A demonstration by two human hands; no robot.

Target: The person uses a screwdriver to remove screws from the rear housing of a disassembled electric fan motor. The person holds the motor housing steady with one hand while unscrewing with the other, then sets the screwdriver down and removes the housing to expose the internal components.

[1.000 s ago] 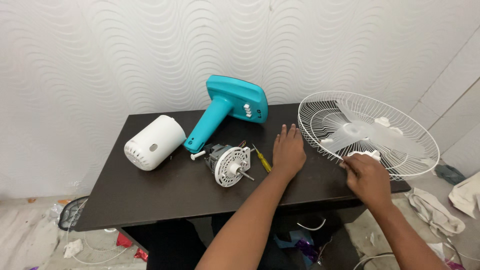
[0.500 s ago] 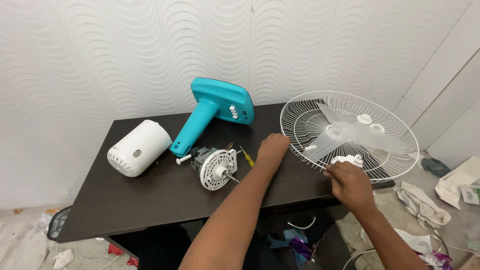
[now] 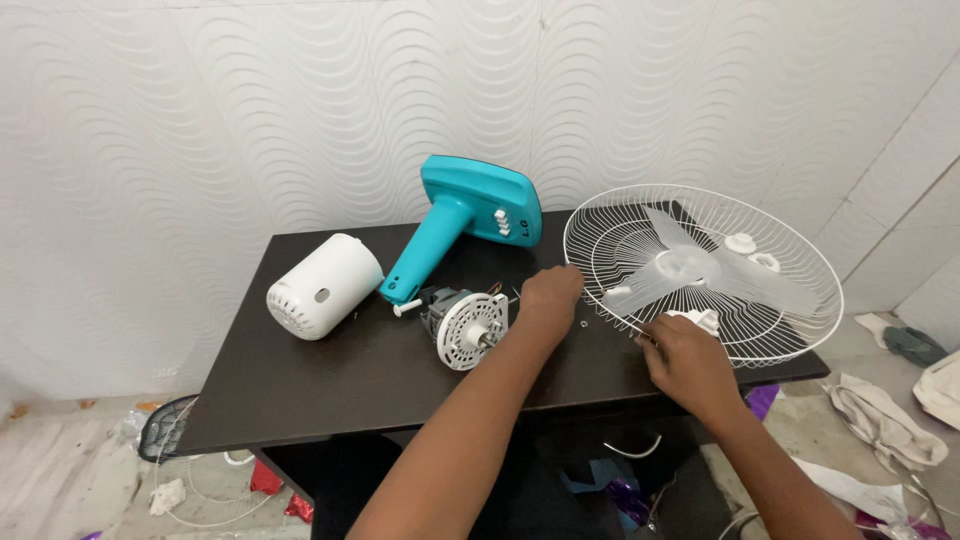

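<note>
**A:** So what are your hands actually doing there?

**Me:** Left hand (image 3: 550, 290) is curled loosely on the dark table (image 3: 300, 390), near the edge of the white wire fan guard (image 3: 700, 265). I honestly can't tell if it's pinching anything. Right hand (image 3: 685, 362) sits at the guard's near rim, fingers bent by a small white plastic piece (image 3: 700, 320).

**A:** Any risks?

**Me:** The guard overhangs the table's right end, so I reckon a nudge could tip it off, clear blade (image 3: 690, 268) included. The motor (image 3: 465, 325) partly hides behind my left wrist, and whatever's under my left palm is covered.
</note>
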